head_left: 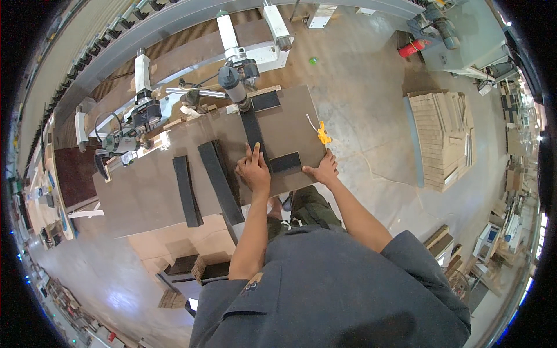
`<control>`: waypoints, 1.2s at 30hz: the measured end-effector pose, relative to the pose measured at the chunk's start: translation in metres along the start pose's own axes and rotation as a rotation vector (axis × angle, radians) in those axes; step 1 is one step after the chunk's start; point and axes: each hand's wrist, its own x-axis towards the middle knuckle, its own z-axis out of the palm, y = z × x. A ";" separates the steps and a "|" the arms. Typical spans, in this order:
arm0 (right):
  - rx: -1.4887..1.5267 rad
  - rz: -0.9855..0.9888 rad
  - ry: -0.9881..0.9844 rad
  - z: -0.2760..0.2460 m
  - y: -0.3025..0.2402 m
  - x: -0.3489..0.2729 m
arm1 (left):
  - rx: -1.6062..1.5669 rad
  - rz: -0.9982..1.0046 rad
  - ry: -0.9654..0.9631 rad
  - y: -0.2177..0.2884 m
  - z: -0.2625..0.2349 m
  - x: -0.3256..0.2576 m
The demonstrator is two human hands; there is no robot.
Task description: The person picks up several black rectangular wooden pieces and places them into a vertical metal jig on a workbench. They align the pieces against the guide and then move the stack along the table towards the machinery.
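On the brown board (299,124), the left hand (253,171) rests spread on a long dark strip (253,130); the right hand (325,170), thumb splayed, touches the board's right edge. The shirt emblem (252,285) is illegible.

Fire extinguisher (411,49), one, red, beside a grey-green machine housing (473,35), upper right. Stack of brown boards (444,142), one, right; blue-grey panel (417,142) along its left side. Small green item (313,60), one, on the floor (362,87). Pale cord (372,174), one, trailing toward the stack.

Bright glare on floor (120,298) (bent edges)
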 end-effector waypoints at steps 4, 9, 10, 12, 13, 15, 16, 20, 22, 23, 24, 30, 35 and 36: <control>0.011 0.011 -0.019 -0.005 -0.007 -0.001 | -0.007 0.010 0.031 -0.006 0.010 0.000; 0.038 0.016 -0.028 -0.001 -0.005 -0.005 | 0.039 0.003 0.026 -0.004 0.007 -0.005; 0.022 0.026 -0.020 0.000 -0.005 -0.003 | 0.037 -0.006 -0.004 -0.002 0.006 -0.005; 0.021 0.029 -0.012 0.000 -0.005 -0.004 | 0.041 -0.014 -0.034 0.003 0.003 -0.005; 0.023 0.044 -0.020 -0.003 -0.006 -0.005 | 0.039 -0.032 -0.058 0.004 0.003 -0.002; 0.037 0.035 -0.025 -0.008 -0.013 -0.007 | 0.045 -0.016 -0.049 0.002 0.002 -0.001; 0.048 0.025 -0.042 -0.008 -0.013 -0.009 | 0.040 -0.014 -0.055 0.002 0.001 -0.001; 0.065 -0.001 -0.046 -0.007 -0.014 -0.011 | 0.119 0.011 -0.119 0.010 -0.009 0.012; 0.037 -0.011 0.015 0.006 -0.005 -0.006 | 0.198 -0.010 -0.239 0.029 -0.018 0.029; 0.050 -0.004 0.015 0.011 0.002 -0.002 | 0.201 0.004 -0.244 0.038 -0.020 0.038; 0.052 -0.020 0.020 0.012 0.002 -0.002 | 0.231 0.002 -0.293 0.041 -0.022 0.047; 0.071 -0.030 -0.034 0.001 -0.005 -0.008 | 0.311 -0.116 -0.460 0.052 -0.022 0.078; 0.127 -0.031 -0.036 -0.012 -0.014 -0.017 | 0.318 -0.168 -0.347 0.047 -0.018 0.082; 0.143 -0.024 -0.051 -0.012 -0.012 -0.018 | 0.307 -0.219 -0.385 0.049 -0.019 0.082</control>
